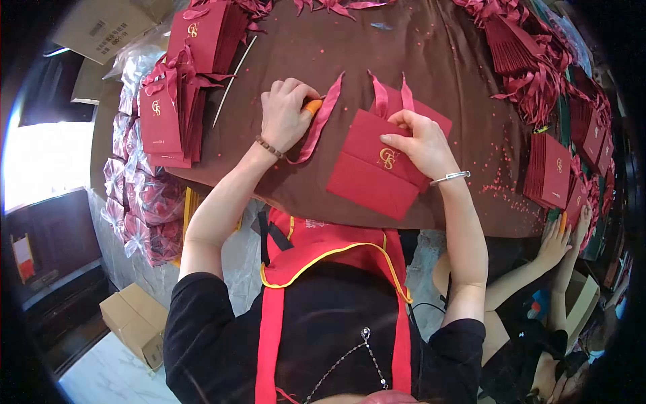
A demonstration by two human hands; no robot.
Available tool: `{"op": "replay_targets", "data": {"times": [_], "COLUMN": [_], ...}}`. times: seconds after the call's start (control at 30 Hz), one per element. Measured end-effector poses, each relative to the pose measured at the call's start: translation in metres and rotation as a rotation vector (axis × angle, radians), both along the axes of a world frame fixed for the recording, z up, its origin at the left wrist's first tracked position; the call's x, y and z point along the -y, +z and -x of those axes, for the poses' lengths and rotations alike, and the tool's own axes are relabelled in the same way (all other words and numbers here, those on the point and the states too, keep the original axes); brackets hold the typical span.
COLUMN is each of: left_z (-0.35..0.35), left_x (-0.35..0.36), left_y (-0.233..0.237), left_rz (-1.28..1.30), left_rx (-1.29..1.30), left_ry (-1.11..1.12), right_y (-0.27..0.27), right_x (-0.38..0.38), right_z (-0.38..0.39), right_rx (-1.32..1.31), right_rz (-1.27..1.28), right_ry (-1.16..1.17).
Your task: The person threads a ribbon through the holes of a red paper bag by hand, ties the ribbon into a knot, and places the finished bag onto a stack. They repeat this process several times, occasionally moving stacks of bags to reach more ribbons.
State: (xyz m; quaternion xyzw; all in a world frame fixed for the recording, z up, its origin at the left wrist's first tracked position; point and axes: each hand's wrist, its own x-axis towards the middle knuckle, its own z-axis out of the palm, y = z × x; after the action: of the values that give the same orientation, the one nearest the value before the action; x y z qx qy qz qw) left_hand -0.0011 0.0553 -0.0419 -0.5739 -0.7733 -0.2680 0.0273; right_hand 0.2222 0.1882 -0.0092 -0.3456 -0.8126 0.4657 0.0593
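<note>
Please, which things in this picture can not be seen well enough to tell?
Head view only:
1) orange tool: mostly covered by the left hand; its kind is unclear.
2) gold logo on the red bag: too small to read, beside the right hand.
3) co-worker's hand: near the dark right edge; what it works on is hidden.

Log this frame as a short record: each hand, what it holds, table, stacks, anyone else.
left hand: closed around an orange tool, beside a red ribbon
right hand: grips the top of a red paper bag, thumb on its front near the gold logo
table: brown cloth, dotted with red specks
stacks: left bag stack; right bag stack
other person: hand at the table's right edge
</note>
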Motion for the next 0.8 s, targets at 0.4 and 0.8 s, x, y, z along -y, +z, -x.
{"op": "replay_targets", "data": {"times": [0.4, 0.8], "left_z": [-0.064, -0.083], "left_x": [0.004, 0.006], "left_y": [0.038, 0.039], "left_rz": [-0.087, -0.152], "left_rx": [0.327, 0.227], "left_ry": [-0.231, -0.270], "right_y": [-0.002, 0.002], "right_x": [0.001, 0.004], "right_z": [0.000, -0.004], "right_rx": [-0.070, -0.141], "right_rz": [0.152, 0.210], "right_ry": [0.010, 0.018]}}
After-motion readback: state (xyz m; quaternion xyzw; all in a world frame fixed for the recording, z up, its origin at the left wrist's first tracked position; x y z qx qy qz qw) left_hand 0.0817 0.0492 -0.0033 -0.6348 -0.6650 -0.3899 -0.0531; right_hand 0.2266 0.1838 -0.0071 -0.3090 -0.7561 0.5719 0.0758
